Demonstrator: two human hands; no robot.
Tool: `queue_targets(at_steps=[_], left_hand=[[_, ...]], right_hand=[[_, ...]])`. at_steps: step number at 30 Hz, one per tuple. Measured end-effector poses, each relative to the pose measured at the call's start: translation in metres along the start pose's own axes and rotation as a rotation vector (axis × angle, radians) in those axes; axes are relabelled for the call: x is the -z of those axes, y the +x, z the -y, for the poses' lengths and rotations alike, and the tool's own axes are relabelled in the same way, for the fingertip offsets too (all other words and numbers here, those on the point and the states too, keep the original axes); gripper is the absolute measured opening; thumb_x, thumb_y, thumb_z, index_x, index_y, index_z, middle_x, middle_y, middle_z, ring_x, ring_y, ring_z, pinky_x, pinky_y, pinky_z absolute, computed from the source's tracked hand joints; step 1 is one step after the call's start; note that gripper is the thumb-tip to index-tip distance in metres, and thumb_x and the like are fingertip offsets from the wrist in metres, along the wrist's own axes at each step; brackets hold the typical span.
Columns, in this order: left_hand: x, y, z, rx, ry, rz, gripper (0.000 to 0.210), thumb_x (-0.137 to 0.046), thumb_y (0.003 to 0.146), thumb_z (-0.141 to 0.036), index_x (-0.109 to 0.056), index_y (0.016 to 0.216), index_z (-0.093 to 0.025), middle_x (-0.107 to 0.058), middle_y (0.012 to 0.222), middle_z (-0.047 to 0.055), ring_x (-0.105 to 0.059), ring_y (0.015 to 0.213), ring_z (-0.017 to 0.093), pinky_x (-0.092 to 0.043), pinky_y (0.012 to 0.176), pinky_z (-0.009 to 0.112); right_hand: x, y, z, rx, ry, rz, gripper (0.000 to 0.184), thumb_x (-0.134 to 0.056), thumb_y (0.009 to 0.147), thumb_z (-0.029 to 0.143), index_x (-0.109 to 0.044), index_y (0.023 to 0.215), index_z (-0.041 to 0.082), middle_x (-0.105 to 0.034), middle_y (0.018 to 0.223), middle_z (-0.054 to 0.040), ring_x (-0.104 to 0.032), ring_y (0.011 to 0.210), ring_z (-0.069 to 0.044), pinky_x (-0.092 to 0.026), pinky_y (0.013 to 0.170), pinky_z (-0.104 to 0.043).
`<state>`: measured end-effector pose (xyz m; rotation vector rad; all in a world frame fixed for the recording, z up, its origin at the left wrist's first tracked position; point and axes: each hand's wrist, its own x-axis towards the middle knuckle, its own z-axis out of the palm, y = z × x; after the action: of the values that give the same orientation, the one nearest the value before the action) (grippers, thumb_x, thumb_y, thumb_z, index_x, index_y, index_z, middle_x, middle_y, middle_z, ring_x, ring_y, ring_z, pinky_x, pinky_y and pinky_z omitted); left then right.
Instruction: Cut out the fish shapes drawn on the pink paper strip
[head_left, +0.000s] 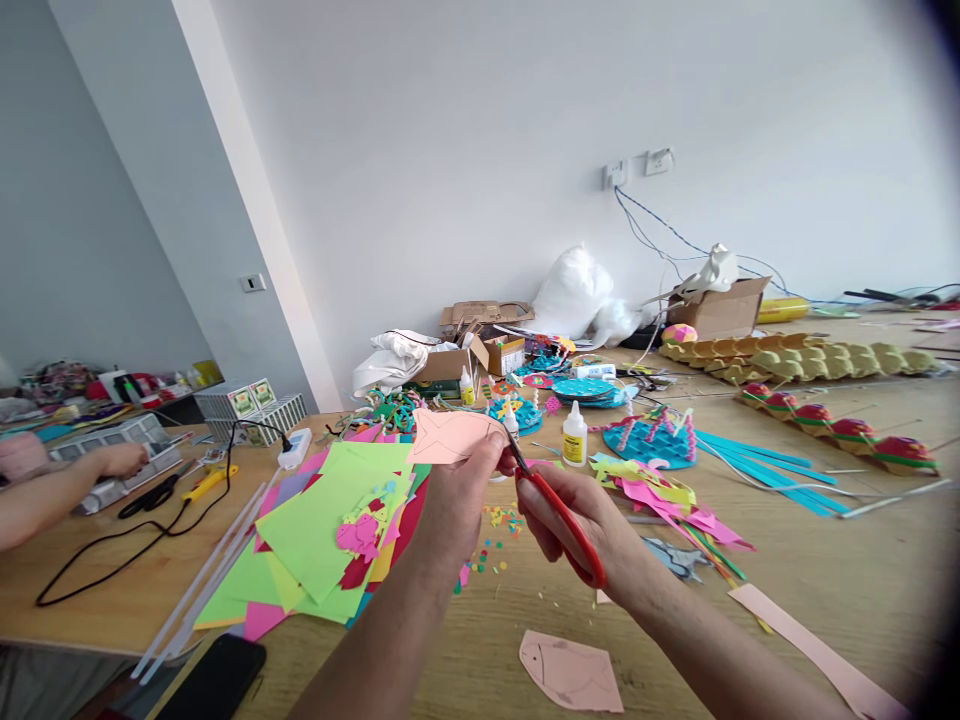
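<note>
My left hand (471, 480) pinches the right end of a pink paper piece (446, 437), on which a fish outline is drawn. In my right hand (577, 510) are red-handled scissors (566, 525), their blades pointing up and left beside the paper's right edge. Whether the blades touch the paper I cannot tell. Below my hands lies a second pink piece with a drawn fish (571, 672). Tiny paper bits (502, 520) are scattered on the table between my forearms.
Bright paper sheets (322, 520) are piled at left, with a black phone (214, 680) in front. A glue bottle (574, 436) stands behind my hands. Pink and yellow scraps (660, 492) and blue strips (780, 468) lie right. Another person's hand (124, 460) shows far left.
</note>
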<state>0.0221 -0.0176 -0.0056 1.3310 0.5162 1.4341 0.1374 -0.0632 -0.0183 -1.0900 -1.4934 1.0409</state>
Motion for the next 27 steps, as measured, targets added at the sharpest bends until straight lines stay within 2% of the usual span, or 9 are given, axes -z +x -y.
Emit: queue_targets(at_steps=[6,27], left_hand=[[0.005,0.001,-0.001,0.016,0.004,0.050,0.011,-0.058,0.077,-0.022,-0.063,0.069,-0.016,-0.059,0.066,-0.001,-0.054,0.064,0.011,-0.046,0.064,0.023],[0.011,0.003,-0.010,0.092,0.008,0.118,0.011,-0.059,0.076,-0.022,-0.065,0.070,-0.014,-0.060,0.067,0.000,-0.055,0.064,0.011,-0.045,0.061,0.023]], right_hand=[[0.001,0.001,0.002,-0.003,-0.012,0.019,0.051,-0.048,0.071,0.069,-0.040,0.058,0.020,-0.039,0.041,0.0072,-0.035,0.036,-0.006,-0.026,0.039,-0.020],[0.001,0.000,0.007,-0.032,0.017,0.047,0.051,-0.049,0.068,0.069,-0.039,0.054,0.021,-0.036,0.036,0.0080,-0.030,0.033,-0.006,-0.026,0.036,-0.020]])
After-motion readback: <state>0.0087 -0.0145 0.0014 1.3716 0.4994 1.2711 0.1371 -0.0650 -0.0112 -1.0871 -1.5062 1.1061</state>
